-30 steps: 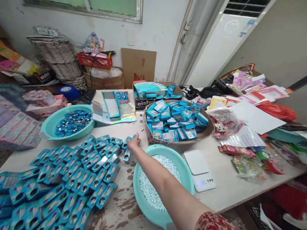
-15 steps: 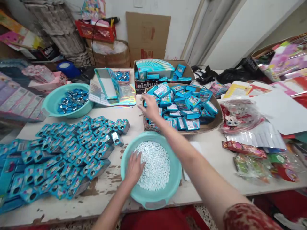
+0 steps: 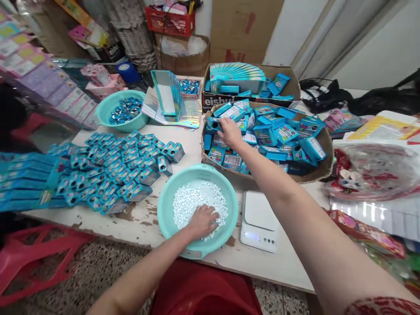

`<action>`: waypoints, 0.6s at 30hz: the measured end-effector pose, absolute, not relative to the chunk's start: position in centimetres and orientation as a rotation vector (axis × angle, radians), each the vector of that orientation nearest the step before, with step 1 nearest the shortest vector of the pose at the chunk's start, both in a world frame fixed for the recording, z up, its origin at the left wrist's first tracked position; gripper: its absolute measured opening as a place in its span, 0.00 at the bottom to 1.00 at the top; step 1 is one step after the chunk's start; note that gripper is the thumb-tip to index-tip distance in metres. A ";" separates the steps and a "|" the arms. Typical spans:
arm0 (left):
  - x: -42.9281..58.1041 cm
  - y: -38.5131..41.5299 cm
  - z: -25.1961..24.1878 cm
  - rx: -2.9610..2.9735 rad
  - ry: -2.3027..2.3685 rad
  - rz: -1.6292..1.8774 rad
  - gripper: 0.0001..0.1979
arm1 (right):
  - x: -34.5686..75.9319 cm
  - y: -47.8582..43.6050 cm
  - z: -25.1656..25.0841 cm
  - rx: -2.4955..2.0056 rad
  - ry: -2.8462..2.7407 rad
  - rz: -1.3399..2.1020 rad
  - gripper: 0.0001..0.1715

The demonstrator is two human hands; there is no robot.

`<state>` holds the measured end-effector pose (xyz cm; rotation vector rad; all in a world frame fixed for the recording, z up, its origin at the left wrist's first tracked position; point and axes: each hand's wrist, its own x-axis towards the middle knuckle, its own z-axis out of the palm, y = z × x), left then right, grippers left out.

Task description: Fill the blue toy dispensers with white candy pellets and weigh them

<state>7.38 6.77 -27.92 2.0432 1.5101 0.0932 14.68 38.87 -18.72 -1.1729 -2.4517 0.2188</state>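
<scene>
My left hand (image 3: pixel 202 221) is curled into the small white tablets (image 3: pixel 190 199) inside a teal basin (image 3: pixel 170 194) at the table's near edge, fingers closed over some of them. My right hand (image 3: pixel 229 131) reaches over the left rim of a brown round tray (image 3: pixel 323 144) heaped with small blue boxes (image 3: pixel 285 131) and grips one blue box (image 3: pixel 212 124) by its end.
Rows of open blue boxes (image 3: pixel 121 168) cover the table's left side. A white scale (image 3: pixel 259 216) sits right of the basin. Behind stand a teal bowl of blue round pieces (image 3: pixel 123 109), a cardboard carton of flat blue packs (image 3: pixel 238 76) and clutter at right.
My right hand left the rows of boxes, swung right to the tray and took hold of a blue box. My left hand came into the basin and closed on tablets.
</scene>
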 end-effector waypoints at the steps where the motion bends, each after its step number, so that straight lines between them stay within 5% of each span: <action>1: 6.3 5.7 -27.5 2.022 1.550 0.084 0.18 | 15.1 38.1 -18.2 -1.166 -2.347 0.250 0.26; 6: 3.3 4.4 -26.3 1.428 2.204 0.010 0.32 | 19.6 30.4 -15.0 -1.100 -1.769 0.529 0.21; 11: 8.2 5.7 -26.1 1.095 2.193 -0.107 0.37 | 25.4 17.3 -15.5 -1.368 -1.291 0.936 0.25; 18: 10.5 5.0 -26.7 1.186 1.775 0.287 0.17 | 27.2 5.8 -19.0 -1.507 -0.616 1.291 0.27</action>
